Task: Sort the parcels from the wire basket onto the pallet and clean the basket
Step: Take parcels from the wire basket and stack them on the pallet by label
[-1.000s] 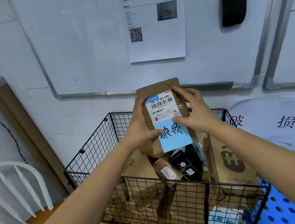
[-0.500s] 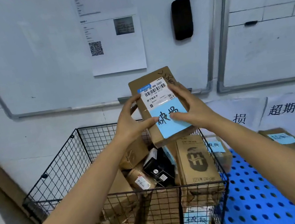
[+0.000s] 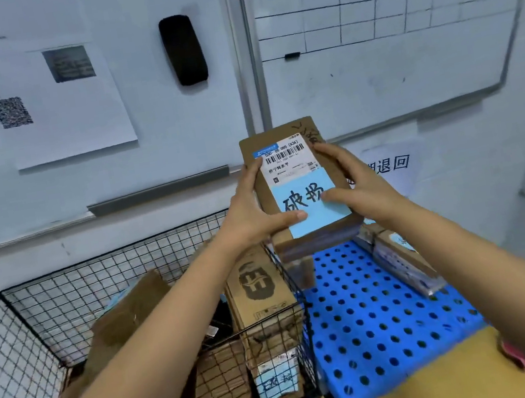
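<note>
Two hands, one parcel.

Grip: left hand clasps its 9 o'clock edge, thumb laid across the lower face. Right hand clasps the 3 o'clock edge, thumb on the blue note. Both hold the box and nothing else.

Position: the parcel is in the air, its face tipped up toward the person. It hangs over the line where basket meets pallet, with the basket at 7 o'clock below it and the pallet at 5 o'clock. It touches neither.

Handling (judgement):
- Small flat cardboard box with stiff walls. Probably light, as the hands look relaxed.
- The note reads 破损 ("damaged"), so the contents may be broken or loose. Best kept level and set down, not dropped.
- Best hold is the two long side edges, as now. The bare board there should not slip.
- Better to avoid pulling on the note or the label, since paper may peel or slide.

Other: a tall box stands upright against the basket's 3 o'clock wall, with more boxes around it. Other parcels lie at the pallet's 2 o'clock corner. The basket is far from empty, so cleaning looks a long way off.
</note>
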